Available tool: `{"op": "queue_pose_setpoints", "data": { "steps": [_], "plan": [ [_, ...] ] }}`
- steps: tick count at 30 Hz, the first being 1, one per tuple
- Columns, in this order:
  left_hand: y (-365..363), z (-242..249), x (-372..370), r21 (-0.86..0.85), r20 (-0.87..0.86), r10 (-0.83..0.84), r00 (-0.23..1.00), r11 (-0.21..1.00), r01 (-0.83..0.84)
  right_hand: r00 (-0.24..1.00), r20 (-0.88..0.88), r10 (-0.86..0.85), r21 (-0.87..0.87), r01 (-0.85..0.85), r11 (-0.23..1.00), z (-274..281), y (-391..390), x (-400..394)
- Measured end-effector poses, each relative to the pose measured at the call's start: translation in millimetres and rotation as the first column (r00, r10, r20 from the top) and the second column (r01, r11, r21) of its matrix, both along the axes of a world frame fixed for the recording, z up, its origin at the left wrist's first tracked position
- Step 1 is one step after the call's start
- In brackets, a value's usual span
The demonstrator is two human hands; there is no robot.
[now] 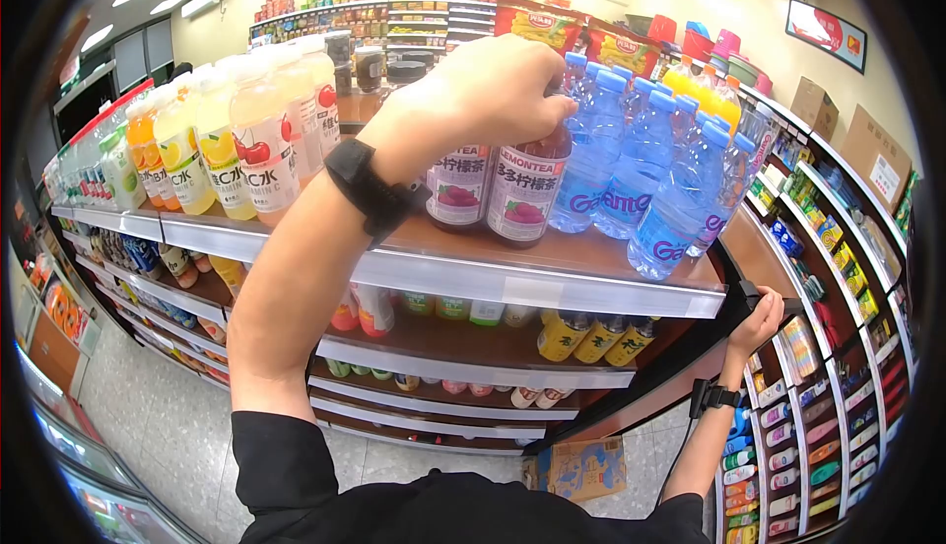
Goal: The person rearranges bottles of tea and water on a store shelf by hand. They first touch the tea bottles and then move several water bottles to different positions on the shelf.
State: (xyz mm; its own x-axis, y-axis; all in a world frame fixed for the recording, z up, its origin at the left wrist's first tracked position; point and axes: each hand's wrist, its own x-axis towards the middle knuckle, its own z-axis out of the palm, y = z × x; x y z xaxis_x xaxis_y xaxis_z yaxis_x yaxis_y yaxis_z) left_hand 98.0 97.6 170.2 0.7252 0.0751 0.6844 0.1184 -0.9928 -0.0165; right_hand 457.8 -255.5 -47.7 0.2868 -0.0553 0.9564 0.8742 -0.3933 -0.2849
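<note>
My left hand (512, 91) is closed around the top of a lemon tea bottle (525, 194) with a purple label, standing upright on the top shelf. A second lemon tea bottle (457, 189) stands right beside it, partly behind my wrist. To the right are several blue-capped water bottles (616, 165), close to my knuckles. Low on the right, my right hand (757, 324) is by the shelf's dark end, fingers curled at a black piece that I cannot make out.
Vitamin drink bottles (258, 140) line the top shelf at left, dark-lidded jars (370, 68) behind. The shelf's front edge (532, 286) runs below my left arm. Lower shelves hold yellow cans (564, 335). A cardboard box (581, 468) is on the floor; a stocked rack (823, 386) stands at right.
</note>
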Motion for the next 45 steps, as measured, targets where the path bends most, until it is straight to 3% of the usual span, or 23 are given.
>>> {"op": "queue_pose_setpoints", "data": {
  "steps": [27,34,36,41,45],
  "plan": [
    [2.1,-7.0,0.8,0.035,-0.036,0.087,0.996,0.996,-0.086,1.0,-0.024,-0.006,0.009,0.006,1.0,0.8,1.6,-1.0],
    [7.3,-11.8,0.3,0.026,-0.009,0.02,1.0,0.999,-0.02,1.0,-0.017,-0.003,0.011,0.004,1.0,1.1,2.2,-2.0],
    [8.3,-16.0,-2.7,0.108,0.141,-0.064,0.988,0.993,0.049,1.0,-0.014,-0.005,0.01,0.005,1.0,1.1,2.3,-1.0],
    [-1.1,-8.4,-30.9,0.121,0.228,-0.093,0.969,0.99,0.067,1.0,0.003,-0.001,-0.007,0.001,1.0,-2.4,-1.3,4.1],
    [-6.8,-14.9,-60.7,0.144,0.401,-0.18,0.898,0.981,0.132,1.0,-0.007,-0.001,0.009,0.001,1.0,1.4,1.7,-2.7]
  ]
}}
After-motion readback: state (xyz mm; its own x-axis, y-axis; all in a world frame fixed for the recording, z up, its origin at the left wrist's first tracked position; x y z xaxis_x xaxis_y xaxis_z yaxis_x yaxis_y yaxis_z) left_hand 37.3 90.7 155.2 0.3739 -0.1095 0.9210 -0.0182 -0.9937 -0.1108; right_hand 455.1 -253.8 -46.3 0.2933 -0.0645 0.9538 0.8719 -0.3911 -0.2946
